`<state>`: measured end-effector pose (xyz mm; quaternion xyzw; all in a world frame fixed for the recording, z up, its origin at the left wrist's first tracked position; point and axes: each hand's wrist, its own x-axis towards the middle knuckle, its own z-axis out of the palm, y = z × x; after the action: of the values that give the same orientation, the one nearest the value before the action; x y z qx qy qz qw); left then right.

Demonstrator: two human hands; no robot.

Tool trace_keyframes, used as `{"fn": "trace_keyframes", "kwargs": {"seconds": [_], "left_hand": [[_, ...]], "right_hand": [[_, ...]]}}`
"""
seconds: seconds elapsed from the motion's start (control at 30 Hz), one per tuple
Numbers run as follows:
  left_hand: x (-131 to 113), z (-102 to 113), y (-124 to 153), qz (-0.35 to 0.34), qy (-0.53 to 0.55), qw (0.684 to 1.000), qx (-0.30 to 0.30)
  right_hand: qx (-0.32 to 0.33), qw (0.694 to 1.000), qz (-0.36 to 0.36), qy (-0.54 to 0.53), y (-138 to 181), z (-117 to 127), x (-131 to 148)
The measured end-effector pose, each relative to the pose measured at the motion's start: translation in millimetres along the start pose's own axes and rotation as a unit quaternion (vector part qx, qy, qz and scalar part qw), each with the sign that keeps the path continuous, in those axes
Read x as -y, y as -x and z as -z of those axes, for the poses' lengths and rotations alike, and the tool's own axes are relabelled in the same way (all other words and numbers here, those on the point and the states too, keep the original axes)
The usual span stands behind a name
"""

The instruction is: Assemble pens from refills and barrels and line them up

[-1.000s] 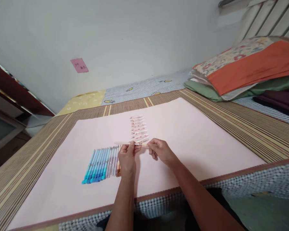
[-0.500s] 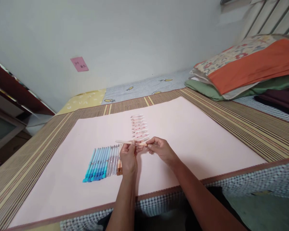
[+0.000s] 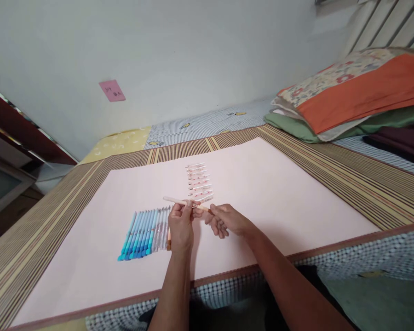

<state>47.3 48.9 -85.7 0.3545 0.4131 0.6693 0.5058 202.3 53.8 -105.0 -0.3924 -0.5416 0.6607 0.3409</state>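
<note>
My left hand pinches a pale peach pen near its middle and holds it level above the pink board. My right hand grips the pen's right end with thumb and forefinger, the other fingers curled. A row of blue, clear and orange pens lies side by side just left of my left hand. A column of clear pen caps lies just beyond both hands.
The pink board rests on a striped woven mat on a bed. Folded orange, floral and green bedding is stacked at the back right. A pink note is stuck on the wall. Dark wooden furniture stands at the left.
My right hand has dropped slightly and its lower fingers have loosened, while both hands keep hold of the peach pen. The view has shifted a little.
</note>
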Motion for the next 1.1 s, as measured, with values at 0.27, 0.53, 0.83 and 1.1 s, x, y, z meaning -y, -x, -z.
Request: {"fn": "trace_keyframes", "kwargs": {"seconds": [0.27, 0.53, 0.83, 1.1], "left_hand": [[0, -1, 6, -0.034, -0.111, 0.99, 0.076], [5, -4, -1, -0.01, -0.016, 0.999, -0.033], [0, 1, -8, 0.097, 0.186, 0.963, -0.169], [0, -2, -6, 0.119, 0.208, 0.958, -0.156]], "right_hand": [[-0.119, 0.96, 0.217, 0.135, 0, -3, 7], [-0.091, 0.988, 0.108, 0.06, 0, 1, -1], [-0.147, 0.977, 0.136, 0.08, 1, 6, 0], [-0.144, 0.974, 0.132, 0.117, 1, 5, -8]]}}
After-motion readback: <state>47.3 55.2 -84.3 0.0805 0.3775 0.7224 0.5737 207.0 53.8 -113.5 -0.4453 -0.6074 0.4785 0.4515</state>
